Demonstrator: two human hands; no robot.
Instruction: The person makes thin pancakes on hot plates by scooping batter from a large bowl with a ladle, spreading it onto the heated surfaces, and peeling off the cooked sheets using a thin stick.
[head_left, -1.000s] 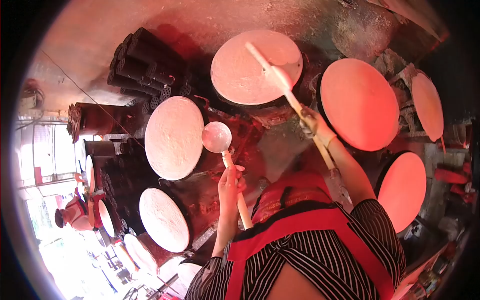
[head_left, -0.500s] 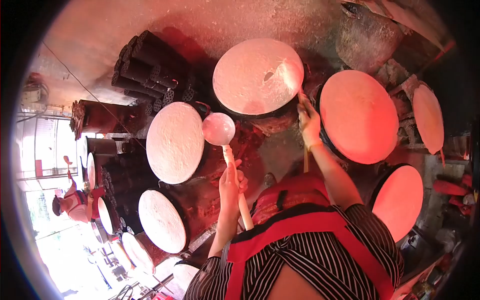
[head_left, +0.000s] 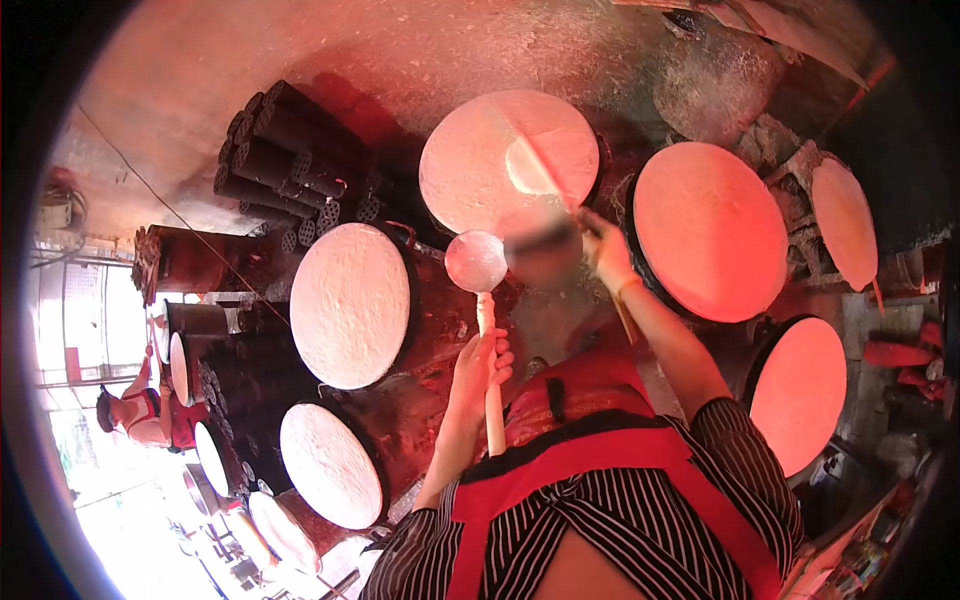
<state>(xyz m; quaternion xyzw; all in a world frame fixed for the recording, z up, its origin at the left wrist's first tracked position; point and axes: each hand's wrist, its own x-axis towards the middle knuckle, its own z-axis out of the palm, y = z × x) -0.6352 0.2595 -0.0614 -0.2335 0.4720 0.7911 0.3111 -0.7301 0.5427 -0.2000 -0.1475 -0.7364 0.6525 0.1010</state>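
Observation:
My left hand (head_left: 480, 368) is closed around the pale handle of a ladle (head_left: 476, 262), whose round bowl is raised in front of me. The bowl is just below the near edge of a round griddle (head_left: 455, 170) coated with a pale layer. My right hand (head_left: 606, 252) grips a long thin wooden stick (head_left: 550, 178), which reaches across that griddle while its other end extends below my hand. A brighter white patch (head_left: 527, 168) lies beside the stick. A dark blur beside the right hand hides the griddle's near edge.
More pale-covered round griddles stand at left (head_left: 350, 305), lower left (head_left: 332, 465), right (head_left: 710, 230) and lower right (head_left: 798, 395). Cylindrical coal briquettes (head_left: 285, 150) are stacked at upper left. Another person (head_left: 140, 410) works at far left.
My right hand has moved slightly down, and the stick now angles across the far griddle. The ladle has shifted right. A white patch now shows on that griddle.

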